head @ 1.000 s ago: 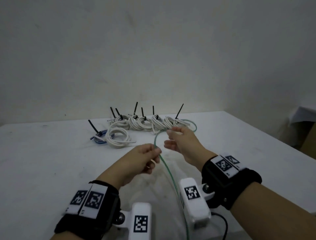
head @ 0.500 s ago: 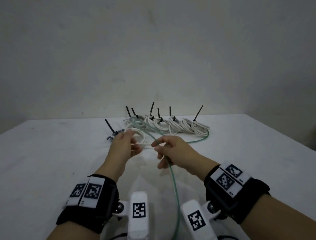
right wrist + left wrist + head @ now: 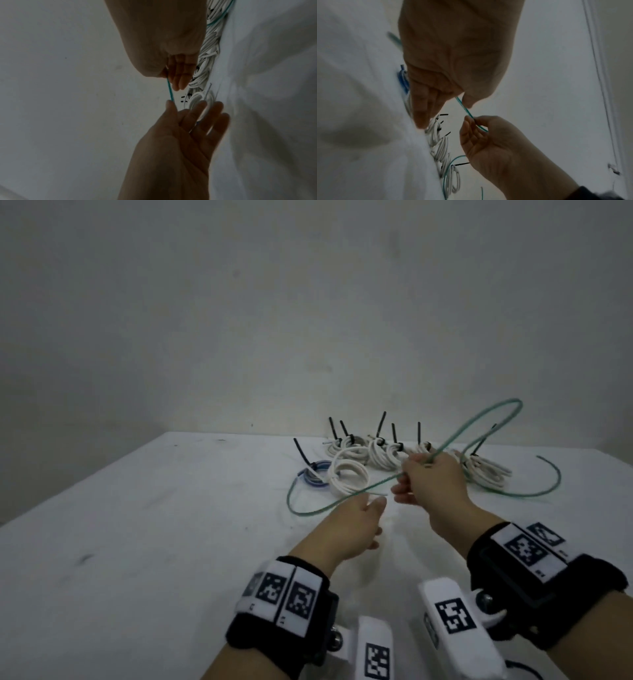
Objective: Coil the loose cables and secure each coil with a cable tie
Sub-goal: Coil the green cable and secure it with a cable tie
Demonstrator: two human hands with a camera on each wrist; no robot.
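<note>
A thin green cable [image 3: 479,422] loops through the air above the white table [image 3: 137,525]. One bend lies on the table at the left and its tail curves off to the right. My right hand [image 3: 431,484] pinches the green cable [image 3: 471,116] between thumb and fingers, above the row of coils. My left hand [image 3: 356,518] is just below and left of it, its fingers [image 3: 202,112] straight and spread. The green cable [image 3: 169,90] runs past the left thumb, stretched short between the two hands.
Several white coils [image 3: 380,455] bound with upright black cable ties [image 3: 382,422] lie in a row at the back of the table. A loose white coil [image 3: 347,479] and a tied blue coil [image 3: 315,477] sit left of them. A bare wall stands behind.
My right hand has swung the green cable up into a tall loop to the right. My left hand has dropped lower and spread its fingers. The view has turned left.
</note>
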